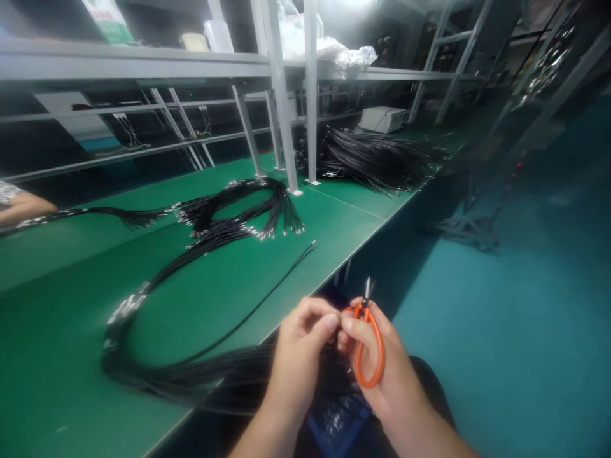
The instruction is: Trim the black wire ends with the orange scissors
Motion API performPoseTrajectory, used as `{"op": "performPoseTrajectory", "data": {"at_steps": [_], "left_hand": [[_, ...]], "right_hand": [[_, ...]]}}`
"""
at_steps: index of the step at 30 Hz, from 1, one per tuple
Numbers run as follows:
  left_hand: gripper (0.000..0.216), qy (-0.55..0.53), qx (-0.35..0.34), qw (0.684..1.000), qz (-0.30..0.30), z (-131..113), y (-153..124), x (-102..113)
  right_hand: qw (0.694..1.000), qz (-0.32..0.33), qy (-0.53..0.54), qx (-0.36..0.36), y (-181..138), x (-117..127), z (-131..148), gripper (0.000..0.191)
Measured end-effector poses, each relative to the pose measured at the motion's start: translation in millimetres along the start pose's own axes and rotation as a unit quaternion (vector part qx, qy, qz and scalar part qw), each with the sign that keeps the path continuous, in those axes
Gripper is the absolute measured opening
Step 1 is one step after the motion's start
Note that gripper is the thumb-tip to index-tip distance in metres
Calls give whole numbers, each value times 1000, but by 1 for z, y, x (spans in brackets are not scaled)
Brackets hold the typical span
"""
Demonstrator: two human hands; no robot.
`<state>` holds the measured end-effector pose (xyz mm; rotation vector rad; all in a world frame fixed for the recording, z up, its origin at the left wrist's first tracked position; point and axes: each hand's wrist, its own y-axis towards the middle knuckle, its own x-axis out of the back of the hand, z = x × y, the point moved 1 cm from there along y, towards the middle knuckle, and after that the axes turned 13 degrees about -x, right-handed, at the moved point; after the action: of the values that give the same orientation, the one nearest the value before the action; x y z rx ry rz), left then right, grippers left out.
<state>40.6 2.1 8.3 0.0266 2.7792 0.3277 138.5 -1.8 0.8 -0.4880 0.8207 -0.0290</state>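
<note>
Orange-handled scissors (370,375) sit in my right hand (389,356), their short metal blades pointing away from me. The thumb and forefinger of that hand are also pinched together at the tips. Right beside them, my left hand (305,350) is closed in a pinch, its fingertips meeting those of the right. Whatever lies between the fingertips is too small to make out. A thick bundle of black cables (167,381) curves over the bench and passes behind my left wrist. One cable (258,305) lies apart from the bundle.
More black cables (214,210) lie coiled on the green bench (353,222), with a large pile (377,159) farther back. White posts (281,114) hold up a shelf (143,63). Another person's arm (28,207) rests at the far left. A blue tray (338,423) is below my hands.
</note>
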Motion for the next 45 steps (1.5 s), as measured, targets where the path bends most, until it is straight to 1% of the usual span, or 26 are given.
{"op": "performPoseTrajectory", "data": {"at_steps": [2, 6, 10, 13, 16, 18, 22, 26, 29, 32, 35, 36, 37, 38, 40, 41, 42, 43, 45], "left_hand": [[12, -24, 9, 1000, -14, 3, -2, 0], [15, -30, -2, 999, -27, 4, -3, 1], [9, 3, 6, 999, -33, 1, 0, 2], [11, 33, -5, 999, -37, 0, 2, 1], [13, -27, 21, 999, -39, 1, 2, 0], [10, -62, 44, 996, -43, 2, 2, 0], [10, -56, 45, 997, -43, 3, 2, 1], [10, -87, 69, 993, -44, 0, 3, 2], [9, -69, 67, 994, -43, -3, 4, 1], [11, -41, 50, 998, -28, -3, 5, 1], [10, -30, 48, 998, -28, 0, 4, 6], [9, -5, 34, 999, -36, 1, 3, 9], [7, 40, 5, 998, -50, 0, 3, 12], [6, 100, -41, 992, -64, -2, 2, 15], [10, 230, -144, 959, -75, -8, 0, 16], [13, 281, -181, 940, -74, -12, -1, 14], [15, 314, -203, 925, -70, -14, -1, 12], [14, 333, -208, 917, -70, -17, -1, 10], [12, 355, -194, 911, -86, -19, 1, 7]], "right_hand": [[1000, -2, 1, -9, 0, 1, 0, 20], [1000, 10, 1, -4, 1, 1, 0, 18], [1000, 7, 6, -3, 2, 1, 0, 19], [1000, 5, 13, 0, 2, 0, 0, 20], [1000, 12, 3, -1, 1, 0, 1, 18], [1000, 18, -1, 1, 1, -1, 1, 17], [1000, 10, 14, 1, 2, 0, 0, 19], [999, 29, 20, 6, 4, 0, 0, 19], [999, 30, 25, 3, 3, -1, 1, 20], [1000, 20, 22, 4, 2, -1, 0, 21], [1000, 21, 19, 10, 2, -1, 0, 19], [999, 23, 20, 12, 3, -1, 1, 19], [999, 25, 21, 14, 3, -2, 1, 19], [999, 26, 22, 13, 3, -2, 1, 19], [999, 26, 28, 7, 3, -3, 1, 20], [999, 26, 33, 3, 3, -3, 1, 21], [999, 25, 38, -2, 3, -4, 1, 21], [999, 24, 43, -6, 3, -4, 0, 22], [998, 23, 49, -11, 3, -5, 0, 22]]}}
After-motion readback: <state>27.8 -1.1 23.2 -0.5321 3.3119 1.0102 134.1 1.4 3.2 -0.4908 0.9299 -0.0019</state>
